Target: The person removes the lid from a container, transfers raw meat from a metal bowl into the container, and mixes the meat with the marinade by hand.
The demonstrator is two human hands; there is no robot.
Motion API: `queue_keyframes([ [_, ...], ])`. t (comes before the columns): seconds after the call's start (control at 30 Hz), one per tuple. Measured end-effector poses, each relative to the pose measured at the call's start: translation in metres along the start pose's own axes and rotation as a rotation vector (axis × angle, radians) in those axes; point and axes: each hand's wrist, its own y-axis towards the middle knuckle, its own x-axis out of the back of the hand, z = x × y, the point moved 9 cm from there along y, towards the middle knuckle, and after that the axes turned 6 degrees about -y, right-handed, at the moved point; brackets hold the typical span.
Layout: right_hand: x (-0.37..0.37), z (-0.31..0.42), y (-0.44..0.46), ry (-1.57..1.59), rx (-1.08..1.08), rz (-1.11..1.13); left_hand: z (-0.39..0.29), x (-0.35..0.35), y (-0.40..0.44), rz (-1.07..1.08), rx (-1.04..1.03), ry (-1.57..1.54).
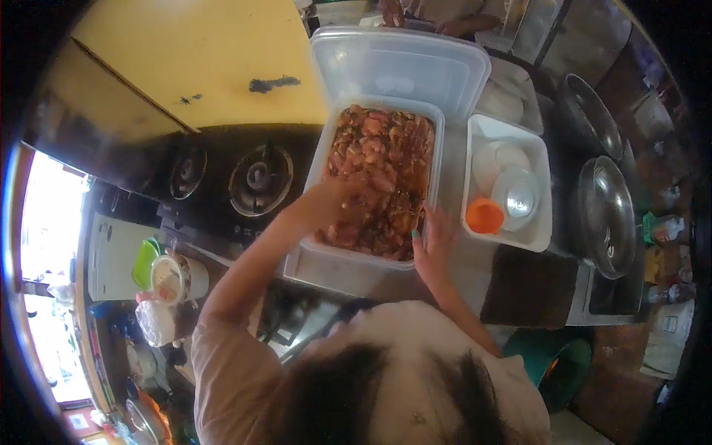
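Observation:
A clear plastic container (439,141) full of dark, sauced meat pieces (374,148) stands on the counter in front of me. My left hand (340,202) is down in the meat near the container's left side; its fingers are blurred and blend with the pieces, so their pose is unclear. At the lower right rim, my right hand (436,239) holds the container's edge, its green-nailed thumb by the wall. A translucent lid (400,67) leans upright behind the container.
A white tub (545,185) with bowls and an orange cup (484,216) sits to the right. Farther right are metal pans (607,215). Stove burners (261,179) lie to the left, beside a yellow panel (200,59). Another person's arm (469,25) shows behind the lid.

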Motion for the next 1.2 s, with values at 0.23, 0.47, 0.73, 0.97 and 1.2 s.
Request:
queue_keyframes([
  [0.23, 0.007, 0.002, 0.001, 0.028, 0.027, -0.026, -0.043, -0.068, 0.008, 0.025, -0.305, -0.098],
  [0.47, 0.006, -0.001, 0.001, -0.009, 0.003, -0.007, -0.009, -0.13, 0.009, 0.191, -0.337, 0.185],
  [0.73, 0.001, -0.005, 0.0, -0.052, 0.009, -0.049, 0.016, -0.073, -0.002, 0.14, -0.217, 0.509],
  [0.97, 0.005, -0.002, 0.001, 0.044, 0.012, -0.025, 0.026, -0.02, -0.021, -0.094, 0.003, 0.62],
  [1.2, 0.004, -0.002, 0.001, -0.001, -0.014, -0.015, 0.069, -0.056, -0.013, -0.006, 0.111, 0.561],
])
